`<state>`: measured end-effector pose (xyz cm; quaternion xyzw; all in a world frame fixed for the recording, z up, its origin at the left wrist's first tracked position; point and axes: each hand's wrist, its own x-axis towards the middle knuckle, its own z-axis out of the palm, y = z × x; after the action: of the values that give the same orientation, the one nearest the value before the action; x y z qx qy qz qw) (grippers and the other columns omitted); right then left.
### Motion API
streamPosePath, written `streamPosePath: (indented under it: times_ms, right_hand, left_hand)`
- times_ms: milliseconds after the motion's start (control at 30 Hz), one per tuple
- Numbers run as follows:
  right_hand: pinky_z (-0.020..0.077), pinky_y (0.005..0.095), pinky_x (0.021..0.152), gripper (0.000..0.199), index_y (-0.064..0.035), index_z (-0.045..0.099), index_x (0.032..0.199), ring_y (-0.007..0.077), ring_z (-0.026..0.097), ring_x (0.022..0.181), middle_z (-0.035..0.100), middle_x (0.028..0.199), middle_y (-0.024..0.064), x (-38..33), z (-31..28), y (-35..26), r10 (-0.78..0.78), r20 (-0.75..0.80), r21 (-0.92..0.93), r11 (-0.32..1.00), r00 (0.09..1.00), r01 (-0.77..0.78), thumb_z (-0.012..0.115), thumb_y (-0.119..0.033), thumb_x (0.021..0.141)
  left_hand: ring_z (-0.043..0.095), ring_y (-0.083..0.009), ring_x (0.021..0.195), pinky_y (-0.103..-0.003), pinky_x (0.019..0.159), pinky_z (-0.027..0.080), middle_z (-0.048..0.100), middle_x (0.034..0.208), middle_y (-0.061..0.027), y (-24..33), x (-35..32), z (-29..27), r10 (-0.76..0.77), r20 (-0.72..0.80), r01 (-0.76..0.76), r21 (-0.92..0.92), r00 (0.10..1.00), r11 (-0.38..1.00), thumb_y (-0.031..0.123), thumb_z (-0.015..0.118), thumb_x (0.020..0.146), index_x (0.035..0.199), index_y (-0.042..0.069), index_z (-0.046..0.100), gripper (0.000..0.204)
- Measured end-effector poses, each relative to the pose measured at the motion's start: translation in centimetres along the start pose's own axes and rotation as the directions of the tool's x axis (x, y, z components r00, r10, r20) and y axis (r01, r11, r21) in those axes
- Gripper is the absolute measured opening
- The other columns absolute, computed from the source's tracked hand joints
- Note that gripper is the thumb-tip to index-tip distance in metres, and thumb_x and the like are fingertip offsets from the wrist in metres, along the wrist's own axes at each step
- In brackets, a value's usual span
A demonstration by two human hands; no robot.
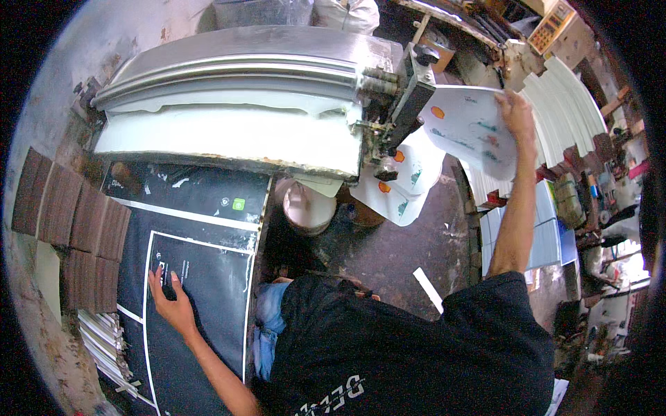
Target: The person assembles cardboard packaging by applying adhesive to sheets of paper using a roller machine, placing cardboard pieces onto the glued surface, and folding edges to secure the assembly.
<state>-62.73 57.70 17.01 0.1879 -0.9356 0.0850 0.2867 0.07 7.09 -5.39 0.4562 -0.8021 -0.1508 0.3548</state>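
My right hand (pixel 515 116), arm stretched out to the far right, grips the edge of a white printed sheet (pixel 465 121) with small green and orange pictures. That sheet hangs beside the dark end bracket of a roller machine (pixel 229 76). Below it, more printed sheets (pixel 399 208) of a similar kind lie overlapping. My left hand (pixel 172 301) rests on a black table top (pixel 208 333) with white lines, its fingers apart and nothing in them. Long metal rollers run across the machine above a broad white front part (pixel 222 132).
Brown board stacks (pixel 90 229) stand left of the table, with a bundle of pale strips (pixel 104 347) below. A round tub (pixel 309 208) sits under the machine. Tall paper stacks (pixel 565 107) and light-blue stacks (pixel 527 239) line the right. A white strip (pixel 428 290) lies on the floor.
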Motion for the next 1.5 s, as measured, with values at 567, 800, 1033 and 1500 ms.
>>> streamPosePath:
  times_ms: [567, 800, 1033, 1500]
  right_hand:
    - [0.0581, 0.0499, 0.075, 0.023, -0.0133, 0.077, 0.099, 0.0371, 0.073, 0.091, 0.074, 0.096, 0.0182, 1.5, 21.2, -6.6, -0.423, 0.493, -0.045, 0.860, 0.761, 0.508, 0.066, -0.009, 0.079]
    - [0.0559, 0.0491, 0.080, 0.017, -0.0084, 0.070, 0.084, 0.0332, 0.071, 0.091, 0.073, 0.094, 0.0151, 0.5, 27.8, -7.5, -0.379, 0.268, -0.013, 0.918, 0.886, 0.397, 0.058, -0.019, 0.091]
    - [0.0422, 0.0691, 0.096, 0.102, -0.0068, 0.031, 0.149, 0.0479, 0.044, 0.131, 0.042, 0.143, 0.0287, -8.5, 32.3, -7.4, -0.144, 0.532, 0.153, 0.985, 0.835, 0.073, 0.082, -0.046, 0.069]
    - [0.0561, 0.0375, 0.093, 0.062, -0.0090, 0.073, 0.116, 0.0237, 0.074, 0.099, 0.077, 0.109, 0.0089, -20.0, 22.7, -11.8, -0.357, 0.589, 0.568, 0.821, 0.725, -0.056, 0.097, -0.033, 0.064]
  left_hand:
    - [0.045, -0.0410, 0.141, -0.047, 0.117, 0.033, 0.053, 0.146, -0.0267, 1.4, 0.2, -0.3, 0.011, 0.030, -0.013, 0.081, 0.999, 0.997, 0.017, 0.063, 0.099, 0.132, -0.002, 0.061, 0.038]
    - [0.045, -0.0406, 0.141, -0.048, 0.117, 0.032, 0.054, 0.145, -0.0251, 1.9, 0.3, -0.2, -0.008, 0.032, 0.004, 0.117, 0.999, 0.993, 0.019, 0.062, 0.100, 0.134, -0.002, 0.060, 0.040]
    - [0.060, -0.0352, 0.124, -0.044, 0.107, 0.044, 0.066, 0.129, -0.0212, 3.8, -0.1, -0.7, 0.045, -0.108, -0.041, 0.038, 0.993, 0.998, 0.010, 0.067, 0.096, 0.130, -0.003, 0.062, 0.037]
    - [0.068, -0.0196, 0.106, -0.031, 0.088, 0.053, 0.070, 0.121, -0.0067, 30.7, 1.9, -12.4, 0.987, 0.084, -0.294, -0.948, 0.139, 0.122, 0.024, 0.061, 0.097, 0.132, 0.016, 0.062, 0.036]
